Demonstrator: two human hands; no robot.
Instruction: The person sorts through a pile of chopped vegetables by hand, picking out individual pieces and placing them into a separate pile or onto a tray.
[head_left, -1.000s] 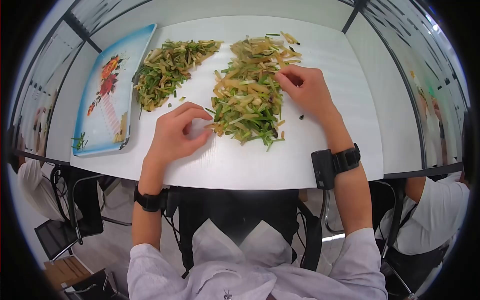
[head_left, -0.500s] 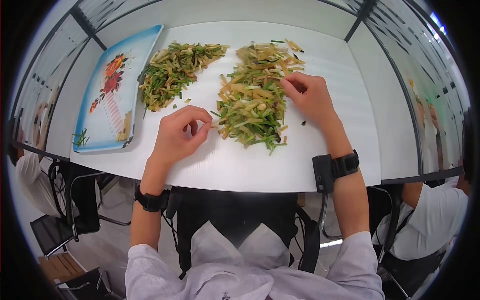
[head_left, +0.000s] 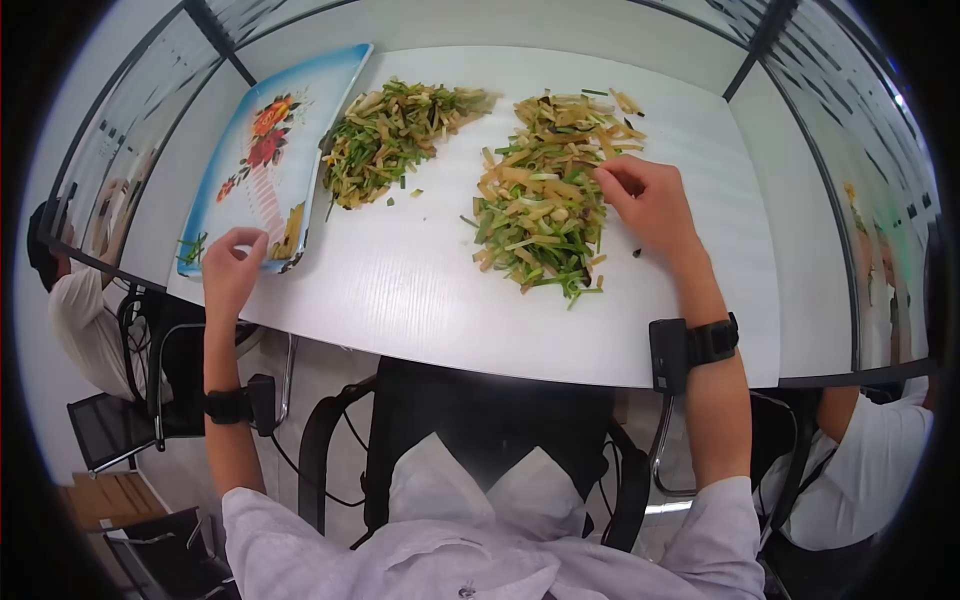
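My left hand is over the near edge of the blue-rimmed tray, its thumb and forefinger pinched together. Whatever is between those fingertips is too small to make out. Beside it on the tray lie a few green stem pieces and a small heap of yellowish strips. My right hand touches the right edge of a large pile of chopped green and yellow vegetables, with thumb and forefinger closed; what they pinch is hidden.
A second pile of cut vegetables sits beside the tray. One dark scrap lies near my right wrist. Partition panels enclose the white table. People in white sit at either side, one with a sleeve showing at right.
My left hand has moved left from the large pile to the tray's near edge, still pinched. My right hand stays by the pile. The camera view has shifted slightly.
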